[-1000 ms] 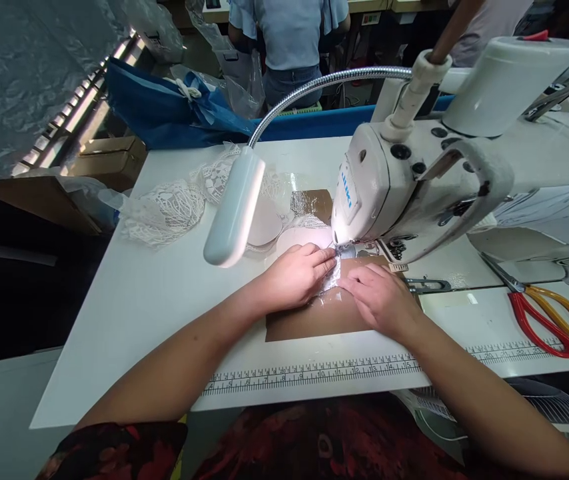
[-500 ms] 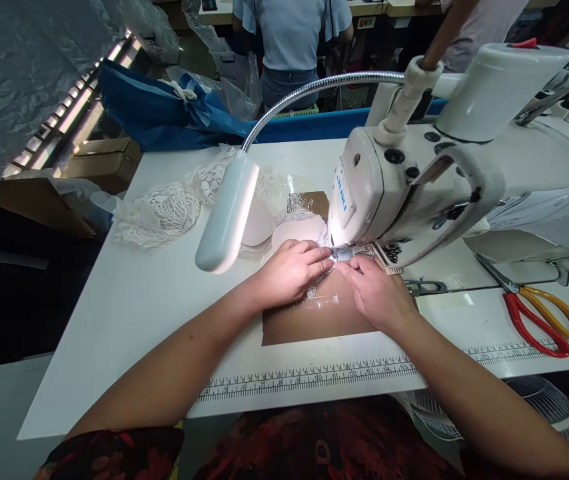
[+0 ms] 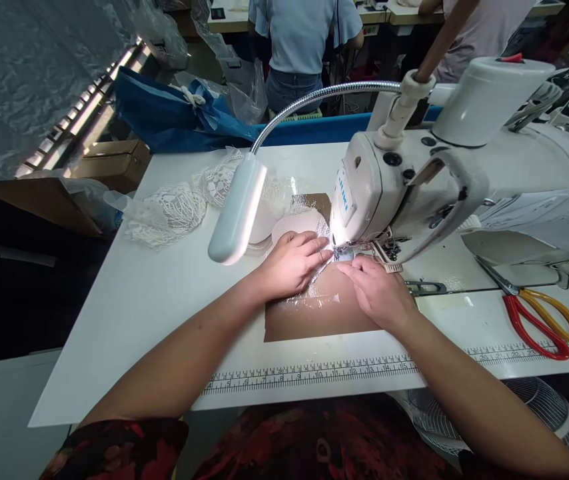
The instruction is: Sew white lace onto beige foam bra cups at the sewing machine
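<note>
My left hand (image 3: 293, 265) lies palm down with its fingers stretched out over a strip of white lace (image 3: 323, 230), fingertips close to the presser foot of a white sewing machine (image 3: 362, 180). My right hand (image 3: 382, 293) rests just right of it, index finger pointing to the needle area and the other fingers curled. Whatever its fingers pinch is too small to make out. Under both hands lies a brown sheet (image 3: 314, 325) with shiny clear tape. A pale pink rounded piece (image 3: 292, 225) sits behind my left hand. The needle itself is hidden.
White lace (image 3: 174, 210) lies bunched at the table's back left. A lamp (image 3: 238, 207) on a bendy neck hangs over the table. Scissors (image 3: 539, 320) with red and yellow handles lie right, near a printed ruler (image 3: 314, 375). A person (image 3: 294, 40) sits beyond the blue cloth (image 3: 174, 117).
The view has shifted slightly. My left hand's fingers have spread a little and shifted back from the presser foot, and my right hand stays nearly in place.
</note>
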Demonstrator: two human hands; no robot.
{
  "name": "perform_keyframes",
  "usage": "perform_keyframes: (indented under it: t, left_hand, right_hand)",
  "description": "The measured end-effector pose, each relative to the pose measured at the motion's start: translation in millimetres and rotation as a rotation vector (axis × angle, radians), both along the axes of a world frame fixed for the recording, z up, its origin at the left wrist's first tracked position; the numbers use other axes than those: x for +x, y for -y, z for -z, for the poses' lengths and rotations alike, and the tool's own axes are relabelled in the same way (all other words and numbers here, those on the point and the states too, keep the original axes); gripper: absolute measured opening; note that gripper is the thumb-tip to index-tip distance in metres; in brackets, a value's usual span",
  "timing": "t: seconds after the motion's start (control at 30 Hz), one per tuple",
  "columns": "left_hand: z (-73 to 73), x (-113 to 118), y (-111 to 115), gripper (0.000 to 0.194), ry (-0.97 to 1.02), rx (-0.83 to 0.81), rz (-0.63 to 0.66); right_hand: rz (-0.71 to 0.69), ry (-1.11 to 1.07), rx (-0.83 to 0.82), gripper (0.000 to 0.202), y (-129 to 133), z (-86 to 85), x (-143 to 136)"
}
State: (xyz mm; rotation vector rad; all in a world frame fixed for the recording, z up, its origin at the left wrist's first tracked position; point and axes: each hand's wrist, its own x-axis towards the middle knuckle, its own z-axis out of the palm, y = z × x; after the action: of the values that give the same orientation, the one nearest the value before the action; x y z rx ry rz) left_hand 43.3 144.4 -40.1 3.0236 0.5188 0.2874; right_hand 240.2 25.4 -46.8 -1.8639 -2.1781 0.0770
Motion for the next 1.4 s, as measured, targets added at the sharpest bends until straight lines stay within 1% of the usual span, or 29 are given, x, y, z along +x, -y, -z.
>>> perform_keyframes:
  t: [0.1,0.17,0.27,0.33,0.43,0.5,0.57,0.63,0.7,0.77,0.8,0.87,1.0,1.07,1.13,1.2,1.27,1.33,1.4]
  left_hand:
    - [-3.2,-1,2,0.039,-0.027,0.026,-0.022]
    - [-8.5,-3,5,0.041,-0.064,0.029,-0.064]
    - [-23.5,-8,14,0.052,-0.144,-0.019,-0.151]
    - [-37.4,-12,20,0.059,-0.209,-0.101,-0.176]
    - [-57.1,-18,29,0.058,-0.292,-0.241,-0.153]
    - [-63.3,-19,33,0.049,-0.305,-0.3,-0.087]
    - [-61.0,-19,37,0.037,-0.287,-0.311,0.001]
    - [-51.3,-17,39,0.027,-0.257,-0.272,0.047]
    - [-38.9,-14,38,0.02,-0.22,-0.212,0.031]
    - [-29.3,-10,34,0.022,-0.161,-0.211,0.004]
    - [-26.7,-9,31,0.025,-0.122,-0.245,-0.003]
    - [-25.7,-7,23,0.026,-0.04,-0.376,-0.013]
    - [-31.6,-10,11,0.028,0.044,-0.699,-0.088]
    - [-33.7,-12,9,0.028,0.056,-0.771,-0.113]
    - [-34.5,-12,10,0.025,0.047,-0.748,-0.081]
    - [-34.0,-13,11,0.018,0.022,-0.66,0.003]
    - [-31.7,-13,12,0.018,0.019,-0.568,0.072]
    - [-27.9,-12,12,0.016,0.059,-0.532,0.081]
    - [-23.9,-11,12,0.02,0.108,-0.562,0.074]
  right_hand:
    - [-0.004,-0.038,0.029,0.05,0,1.1,1]
    - [-0.014,-0.059,0.046,0.046,0,1.2,2]
    - [-0.02,-0.073,0.06,0.039,0,0.2,3]
    - [-0.024,-0.081,0.059,0.036,0,-0.9,4]
    - [-0.045,-0.099,0.042,0.035,1,-2.6,4]
    - [-0.057,-0.118,0.035,0.036,1,-3.1,3]
    - [-0.064,-0.143,0.039,0.037,1,-3.4,3]
    - [-0.068,-0.158,0.045,0.037,2,-3.5,4]
    - [-0.077,-0.167,0.042,0.037,3,-3.8,4]
    - [-0.086,-0.179,0.03,0.036,3,-4.2,4]
    - [-0.091,-0.189,0.026,0.035,2,-4.4,4]
    - [-0.103,-0.211,0.029,0.034,1,-4.5,2]
    - [-0.081,-0.235,0.023,0.033,-4,-3.6,-5]
    - [-0.058,-0.256,0.004,0.024,-7,-3.4,-7]
    - [-0.059,-0.298,-0.014,0.016,-8,-4.1,-8]
    - [-0.078,-0.339,-0.025,0.019,-9,-5.9,-8]
    - [-0.093,-0.365,-0.034,0.026,-8,-7.7,-7]
    - [-0.108,-0.387,-0.037,0.031,-7,-8.7,-6]
    - [-0.097,-0.415,-0.019,0.026,-7,-8.3,-7]
